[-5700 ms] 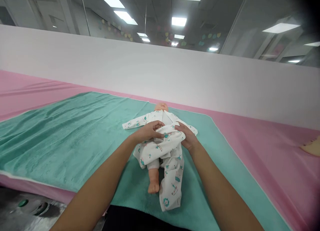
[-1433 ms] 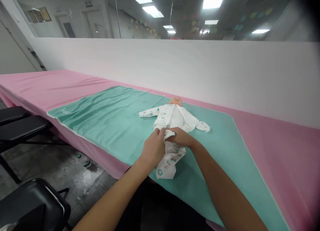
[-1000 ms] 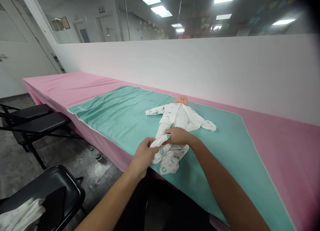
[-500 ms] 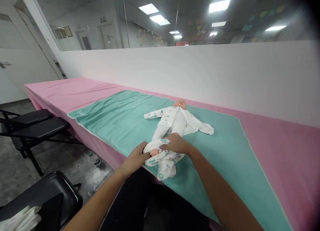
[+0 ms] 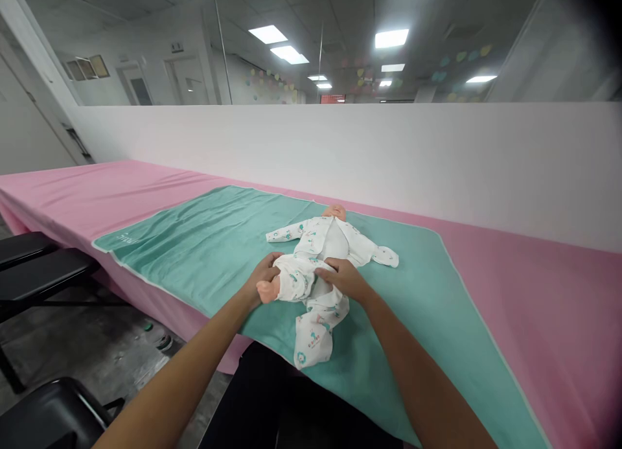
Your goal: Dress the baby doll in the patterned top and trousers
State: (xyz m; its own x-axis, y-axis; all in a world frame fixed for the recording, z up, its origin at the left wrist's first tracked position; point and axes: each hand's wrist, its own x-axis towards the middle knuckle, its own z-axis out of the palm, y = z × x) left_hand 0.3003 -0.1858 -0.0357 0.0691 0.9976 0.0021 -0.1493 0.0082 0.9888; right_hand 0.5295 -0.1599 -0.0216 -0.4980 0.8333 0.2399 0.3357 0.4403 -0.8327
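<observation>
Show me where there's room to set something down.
Bare green blanket lies left of the doll, up to the pink tablecloth, and between the right forearm and the blanket's right edge. Crowded: the printed trousers, held by left hand and right hand.

One doll (image 5: 334, 245), one green blanket (image 5: 208, 254), one pink tablecloth (image 5: 529, 293) and three black chairs (image 5: 53, 413) are visible.
</observation>
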